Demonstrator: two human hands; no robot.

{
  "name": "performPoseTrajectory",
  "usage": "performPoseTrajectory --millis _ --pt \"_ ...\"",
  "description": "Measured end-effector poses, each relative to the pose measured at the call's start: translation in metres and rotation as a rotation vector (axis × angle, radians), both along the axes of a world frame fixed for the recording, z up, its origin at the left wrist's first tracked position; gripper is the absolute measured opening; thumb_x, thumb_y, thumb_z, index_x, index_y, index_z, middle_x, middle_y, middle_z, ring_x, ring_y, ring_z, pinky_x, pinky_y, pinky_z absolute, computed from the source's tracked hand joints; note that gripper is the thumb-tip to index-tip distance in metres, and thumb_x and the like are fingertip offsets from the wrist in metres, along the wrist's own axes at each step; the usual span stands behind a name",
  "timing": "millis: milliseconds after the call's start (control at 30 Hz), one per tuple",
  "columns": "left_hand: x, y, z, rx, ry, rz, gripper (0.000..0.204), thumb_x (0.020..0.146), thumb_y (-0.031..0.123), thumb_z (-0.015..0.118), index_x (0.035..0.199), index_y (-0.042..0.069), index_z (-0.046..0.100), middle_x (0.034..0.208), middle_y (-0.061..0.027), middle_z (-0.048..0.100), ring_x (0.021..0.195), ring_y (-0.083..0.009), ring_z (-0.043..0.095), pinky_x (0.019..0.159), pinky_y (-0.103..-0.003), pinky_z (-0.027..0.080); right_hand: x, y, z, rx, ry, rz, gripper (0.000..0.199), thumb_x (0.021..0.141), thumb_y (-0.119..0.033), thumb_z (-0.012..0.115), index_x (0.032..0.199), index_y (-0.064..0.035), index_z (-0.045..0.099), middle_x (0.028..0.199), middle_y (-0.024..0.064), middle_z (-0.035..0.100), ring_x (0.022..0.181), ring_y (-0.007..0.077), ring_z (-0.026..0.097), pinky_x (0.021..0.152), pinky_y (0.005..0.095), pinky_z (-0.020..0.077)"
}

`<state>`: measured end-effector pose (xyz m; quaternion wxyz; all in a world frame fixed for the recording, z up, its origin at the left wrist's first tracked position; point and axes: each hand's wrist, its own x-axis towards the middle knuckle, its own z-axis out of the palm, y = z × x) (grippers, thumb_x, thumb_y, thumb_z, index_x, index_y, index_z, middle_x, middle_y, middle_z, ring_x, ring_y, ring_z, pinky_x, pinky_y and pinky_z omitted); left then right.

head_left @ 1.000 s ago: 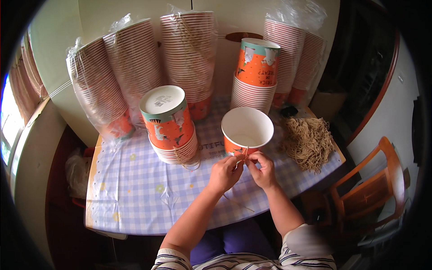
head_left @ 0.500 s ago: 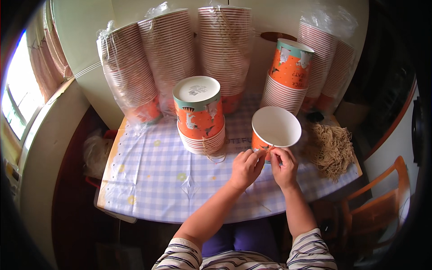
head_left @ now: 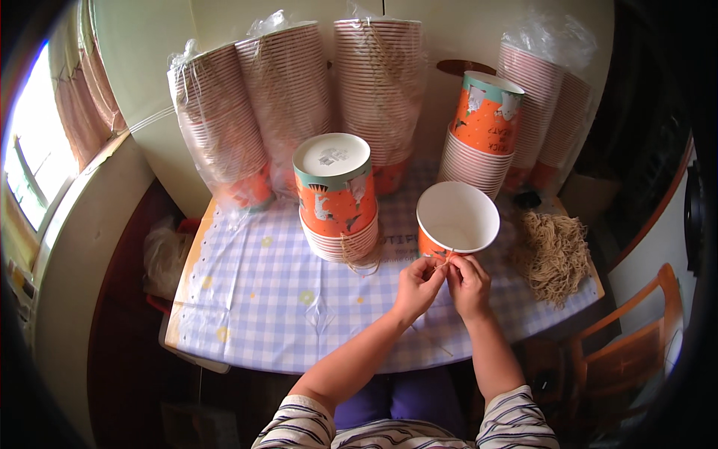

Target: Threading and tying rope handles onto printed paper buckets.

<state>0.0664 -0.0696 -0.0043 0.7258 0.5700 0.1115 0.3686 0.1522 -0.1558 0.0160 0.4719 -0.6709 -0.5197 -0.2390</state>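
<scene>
An orange paper bucket (head_left: 458,217) with a white inside stands upright on the table, its mouth facing up. Thin tan string (head_left: 450,254) shows at the bucket's near side, just below the rim. My left hand (head_left: 420,286) pinches the string with thumb and forefinger. Close beside it, my right hand (head_left: 469,286) also has its fingertips closed on the string. The fingers hide most of what they hold. To the left, a short upside-down stack of paper buckets (head_left: 333,196) has loops of tan string hanging at its lower right.
A heap of tan strings (head_left: 555,258) lies at the table's right edge. Behind stand tall plastic-wrapped bucket stacks (head_left: 378,90) and another upside-down stack (head_left: 479,157). A checked cloth (head_left: 262,299) covers the table. A wooden chair (head_left: 628,337) stands at the right.
My hands have drawn closer together at the string and sit slightly lower against the bucket. The whole view has shifted a little. The bucket remains upright.
</scene>
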Motion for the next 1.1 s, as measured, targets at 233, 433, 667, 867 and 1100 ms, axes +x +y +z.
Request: performPoseTrajectory --millis 233,433,667,867,1100 --pt "-0.003 0.001 0.002 -0.002 0.059 0.043 0.014 0.087 0.012 0.063 0.084 -0.001 0.06 0.072 0.0038 0.058 0.064 -0.001 0.048 0.055 -0.018 0.039 -0.003 0.001 0.002 0.048 -0.019 -0.006 0.013 0.077 0.001 0.064 0.089 -0.0031 0.061 0.079 0.0109 0.062 0.069 0.031 0.062 0.058 0.0374 0.0494" --pt "-0.003 0.0 0.003 0.314 0.047 0.301 0.013 0.081 0.012 0.069 0.082 0.001 0.06 0.068 -0.0032 0.058 0.056 -0.0099 0.051 0.052 -0.025 0.043 -0.005 0.001 -0.002 0.058 -0.004 -0.01 0.014 0.076 0.001 0.064 0.088 -0.0039 0.061 0.078 0.0104 0.062 0.067 0.0305 0.061 0.058 0.0375 0.0488" --pt "-0.008 0.002 0.01 0.716 0.043 0.445 0.014 0.072 0.003 0.068 0.085 0.005 0.063 0.064 -0.0071 0.053 0.049 -0.0162 0.049 0.046 -0.029 0.041 -0.005 0.0 -0.003 0.064 0.108 -0.01 0.014 0.076 0.003 0.065 0.088 -0.0035 0.061 0.076 0.0112 0.062 0.067 0.0303 0.062 0.058 0.0371 0.0488" --pt "-0.006 0.003 0.008 0.773 0.046 0.465 0.014 0.073 0.006 0.069 0.086 0.006 0.065 0.062 -0.0076 0.054 0.048 -0.0176 0.049 0.045 -0.03 0.04 -0.002 -0.001 -0.006 0.049 0.07 0.009 0.015 0.076 0.003 0.065 0.088 -0.0037 0.061 0.077 0.011 0.062 0.067 0.0312 0.061 0.057 0.0372 0.0489" --pt "-0.005 0.004 0.008 0.802 0.036 0.496 0.013 0.073 0.008 0.071 0.084 0.006 0.065 0.06 -0.0069 0.053 0.048 -0.0191 0.049 0.045 -0.03 0.039 -0.003 -0.001 -0.006 0.026 0.059 -0.005 0.013 0.076 0.002 0.066 0.087 -0.0032 0.061 0.077 0.0117 0.062 0.068 0.0318 0.062 0.058 0.0378 0.0494"
